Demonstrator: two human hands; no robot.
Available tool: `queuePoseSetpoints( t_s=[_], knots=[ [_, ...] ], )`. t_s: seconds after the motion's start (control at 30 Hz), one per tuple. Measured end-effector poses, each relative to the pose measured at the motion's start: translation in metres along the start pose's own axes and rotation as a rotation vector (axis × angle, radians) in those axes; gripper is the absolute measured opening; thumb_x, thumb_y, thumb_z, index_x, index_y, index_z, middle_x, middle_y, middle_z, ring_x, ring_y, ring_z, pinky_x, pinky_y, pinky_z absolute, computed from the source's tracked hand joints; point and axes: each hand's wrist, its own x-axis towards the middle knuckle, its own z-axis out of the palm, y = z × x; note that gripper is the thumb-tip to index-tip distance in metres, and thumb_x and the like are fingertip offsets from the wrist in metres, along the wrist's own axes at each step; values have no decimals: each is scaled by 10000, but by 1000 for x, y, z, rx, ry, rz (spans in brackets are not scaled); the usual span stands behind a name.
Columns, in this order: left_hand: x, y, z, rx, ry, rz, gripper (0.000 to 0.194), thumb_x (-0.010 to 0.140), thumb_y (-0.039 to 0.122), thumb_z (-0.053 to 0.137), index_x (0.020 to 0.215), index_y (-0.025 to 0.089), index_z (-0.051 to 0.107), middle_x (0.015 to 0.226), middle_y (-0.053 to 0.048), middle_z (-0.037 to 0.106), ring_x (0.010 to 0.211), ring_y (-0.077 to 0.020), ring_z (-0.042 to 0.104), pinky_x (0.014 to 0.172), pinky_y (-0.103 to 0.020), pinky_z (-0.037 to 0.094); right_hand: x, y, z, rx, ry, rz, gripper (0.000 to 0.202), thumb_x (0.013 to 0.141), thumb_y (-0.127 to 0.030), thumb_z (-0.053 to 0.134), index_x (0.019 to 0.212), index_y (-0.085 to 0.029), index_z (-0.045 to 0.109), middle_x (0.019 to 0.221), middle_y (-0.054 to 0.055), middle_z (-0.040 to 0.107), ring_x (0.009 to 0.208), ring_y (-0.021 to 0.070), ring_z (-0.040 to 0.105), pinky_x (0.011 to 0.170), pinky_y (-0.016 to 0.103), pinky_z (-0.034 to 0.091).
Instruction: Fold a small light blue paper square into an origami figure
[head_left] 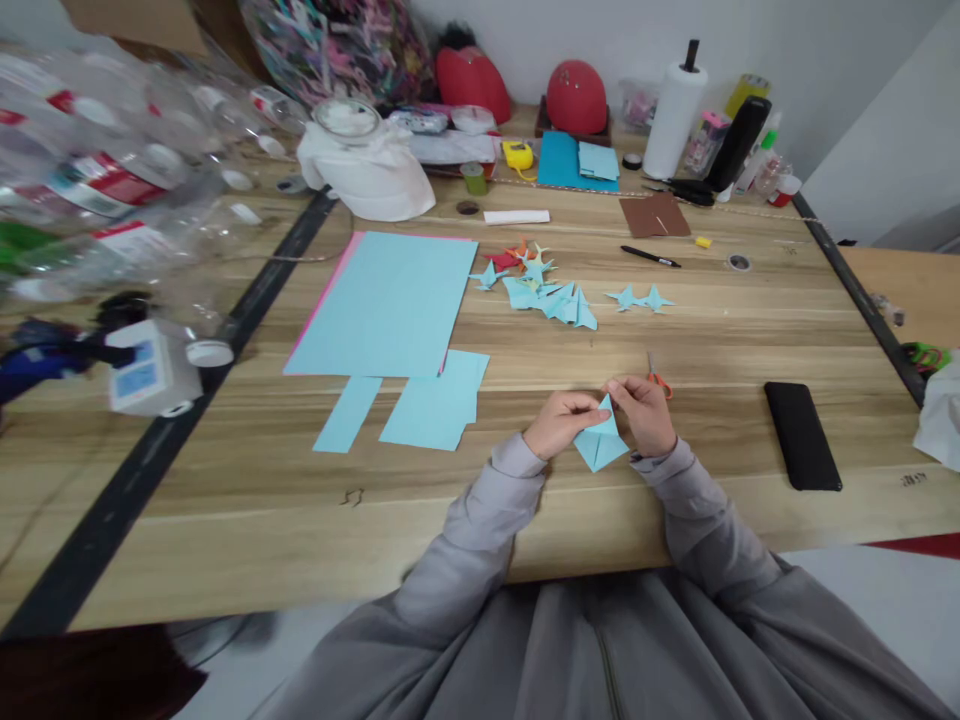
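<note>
Between my two hands is a piece of folded light-blue origami paper (598, 450), kite-shaped with a crease down its lower half. My left hand (559, 424) pinches its left side between thumb and fingers. At the pointed upper tip, my right hand (646, 412) grips the paper with thumb and forefinger. Just beyond the right hand lie orange-handled scissors (660, 381), partly hidden by it. Farther up the table are folded paper cranes (536, 266), a row of blue folded pieces (559, 303) and two more blue cranes (640, 298).
Large blue sheets (386, 305) lie left, with smaller cut sheets (435, 405) and a strip (349, 415) below. A black phone (802, 436) rests at right. A pen (650, 256), tape measure (517, 154) and brown paper (654, 216) lie farther back. Plastic bottles (112, 185) crowd the left.
</note>
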Motion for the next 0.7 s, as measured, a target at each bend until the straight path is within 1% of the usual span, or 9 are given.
queuePoseSetpoints(
  t_s=[0.1,0.13,0.23,0.3,0.47,0.53,0.6,0.63,0.7],
  knots=[
    [1,-1,0,-8,9,-26,351,588,441,783,546,120,647,506,24,539,497,-72,416,512,-220,334,0,-1,0,58,-16,28,382,649,-562,723,600,-187,671,516,-21,560,496,95,474,518,252,402],
    [1,-1,0,-9,16,-27,343,589,437,782,554,121,653,511,22,545,500,-73,420,517,-222,336,0,-2,0,64,-23,30,367,633,-547,744,599,-189,672,526,-18,572,505,98,485,522,252,406],
    [2,-3,-1,-8,23,-10,319,591,424,780,570,125,671,520,23,554,510,-76,429,534,-228,346,0,-1,1,43,-40,19,315,526,-443,842,571,-187,664,550,-12,615,531,106,513,533,252,413],
    [2,-3,-1,-1,21,7,311,593,419,781,568,127,674,519,24,554,511,-77,433,539,-229,349,-1,0,1,27,-33,8,305,498,-401,861,546,-181,655,540,-10,623,522,105,509,523,251,404],
    [0,-3,-1,-13,47,38,313,612,421,790,600,127,683,537,12,592,506,-79,461,526,-226,365,-2,1,2,11,51,-43,285,564,-403,828,559,-180,652,540,-14,619,523,104,502,527,254,409],
    [0,-3,-1,-41,56,49,302,618,414,794,650,128,702,575,-1,631,520,-88,499,537,-229,394,-1,1,2,13,116,-86,279,577,-397,821,565,-185,641,543,-23,608,520,99,490,526,251,406],
    [1,-4,-2,-67,74,68,289,601,387,813,720,138,728,651,-19,684,573,-110,558,583,-244,442,0,0,1,25,158,-133,259,591,-386,812,577,-192,641,549,-28,604,524,100,493,534,255,412],
    [2,-5,-3,-76,104,84,286,589,369,823,745,145,738,694,-29,706,612,-123,587,618,-255,466,0,-1,0,34,158,-155,241,603,-378,806,587,-197,648,560,-26,610,536,104,506,547,259,423],
    [3,-6,-4,-92,199,115,274,573,335,833,764,157,750,760,-43,731,686,-147,626,683,-276,494,0,-2,-1,53,115,-204,201,629,-361,793,601,-208,665,589,-19,629,571,118,541,578,272,447]
  ],
)
